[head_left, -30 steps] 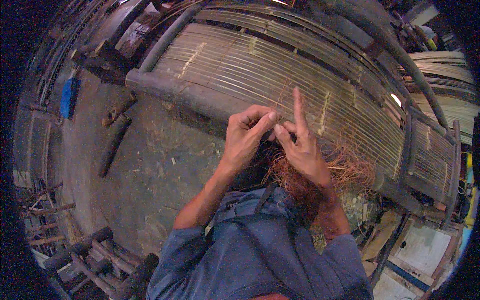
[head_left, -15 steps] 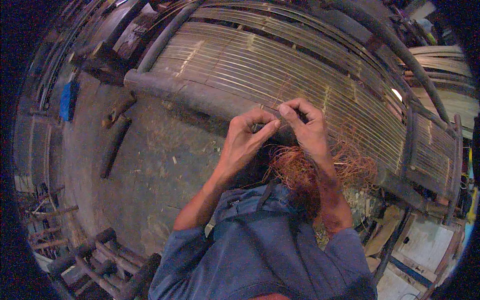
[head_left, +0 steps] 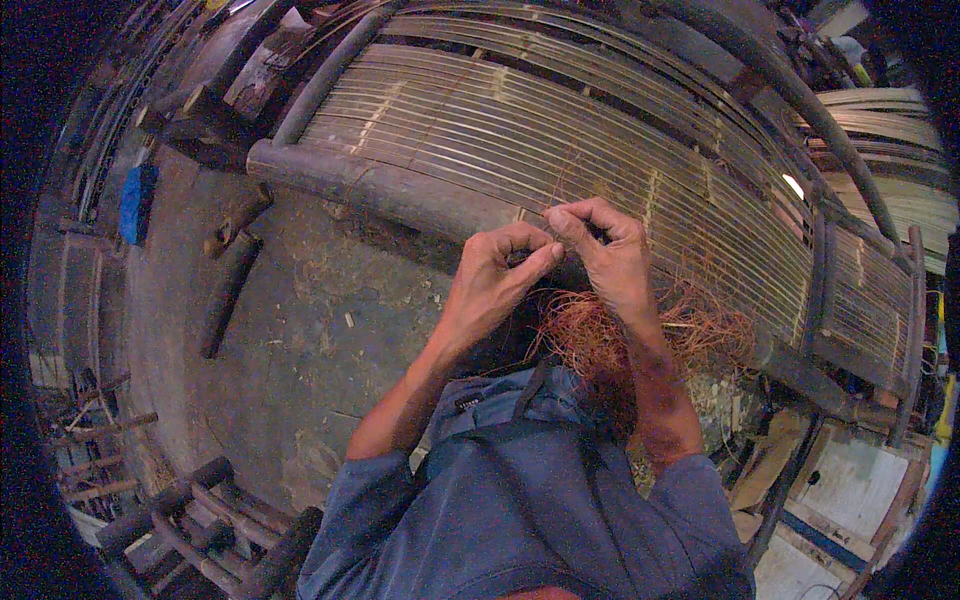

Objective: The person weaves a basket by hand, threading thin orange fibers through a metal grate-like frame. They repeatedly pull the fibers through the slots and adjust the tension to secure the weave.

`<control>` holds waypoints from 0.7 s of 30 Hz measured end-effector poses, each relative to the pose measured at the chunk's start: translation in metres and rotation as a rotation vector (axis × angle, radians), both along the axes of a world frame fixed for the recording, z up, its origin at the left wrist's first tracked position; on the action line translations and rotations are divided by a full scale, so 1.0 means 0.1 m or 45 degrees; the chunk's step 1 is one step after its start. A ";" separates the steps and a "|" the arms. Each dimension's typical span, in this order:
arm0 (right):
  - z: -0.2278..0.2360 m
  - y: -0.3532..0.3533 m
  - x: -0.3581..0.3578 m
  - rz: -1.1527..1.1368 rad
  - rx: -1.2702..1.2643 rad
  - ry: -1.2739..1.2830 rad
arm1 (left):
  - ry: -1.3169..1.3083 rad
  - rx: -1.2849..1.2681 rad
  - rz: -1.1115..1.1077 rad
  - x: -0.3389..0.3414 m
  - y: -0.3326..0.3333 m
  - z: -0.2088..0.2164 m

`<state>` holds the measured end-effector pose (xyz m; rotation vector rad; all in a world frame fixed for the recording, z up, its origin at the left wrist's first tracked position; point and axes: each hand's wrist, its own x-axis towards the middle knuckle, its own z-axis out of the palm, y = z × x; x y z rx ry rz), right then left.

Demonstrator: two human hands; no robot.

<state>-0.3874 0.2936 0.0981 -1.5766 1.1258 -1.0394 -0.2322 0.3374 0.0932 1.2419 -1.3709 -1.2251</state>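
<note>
My left hand (head_left: 497,268) and my right hand (head_left: 612,245) meet in front of my body, each closed in a pinch with thumb against forefinger. A thin reddish strand runs between the fingertips, barely visible, and a loose length seems to stand up past my right fingers over the slats. Close below my right hand and forearm lies a tangled heap of reddish-brown strands (head_left: 583,325), partly hidden by that arm. Just beyond my fingertips is the thick round front rail of a slatted bench (head_left: 420,203), whose seat is made of thin pale strips (head_left: 450,115).
Dark posts and rails (head_left: 820,130) frame the bench at the right. On the floor at left lie a dark round pole (head_left: 232,295) and a short cut piece (head_left: 240,218). A blue bundle (head_left: 137,205) hangs far left. A low wooden frame (head_left: 215,525) stands lower left. Coiled pale strips (head_left: 890,190) sit at right.
My right hand has shifted slightly left, so its fingertips are closer to those of my left hand. The left hand stays almost where it was, still pinching.
</note>
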 end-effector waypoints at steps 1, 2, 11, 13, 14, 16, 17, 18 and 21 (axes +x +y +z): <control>-0.01 0.00 0.01 0.006 0.000 -0.006 | 0.025 -0.039 0.024 -0.01 0.00 -0.02; -0.02 0.01 0.01 0.011 0.001 -0.013 | 0.050 -0.078 0.049 -0.02 0.01 -0.06; -0.10 0.00 0.06 -0.039 0.095 -0.079 | 0.351 -0.167 0.408 -0.21 -0.01 -0.15; -0.11 -0.03 0.08 0.011 0.093 -0.134 | 0.755 0.165 0.315 -0.27 0.03 -0.09; -0.11 -0.05 0.08 0.038 0.091 -0.160 | 0.858 0.249 0.260 -0.28 0.05 -0.08; -0.05 -0.06 0.10 0.026 0.014 -0.110 | 0.989 0.390 0.175 -0.21 0.08 -0.11; -0.02 -0.06 0.10 0.020 -0.022 -0.085 | 1.019 0.447 0.141 -0.13 0.10 -0.19; -0.03 -0.07 0.10 -0.004 -0.008 -0.069 | 1.049 0.504 0.108 -0.08 0.12 -0.23; -0.07 -0.09 0.09 -0.031 0.061 -0.009 | 0.584 0.428 0.227 -0.06 0.14 -0.17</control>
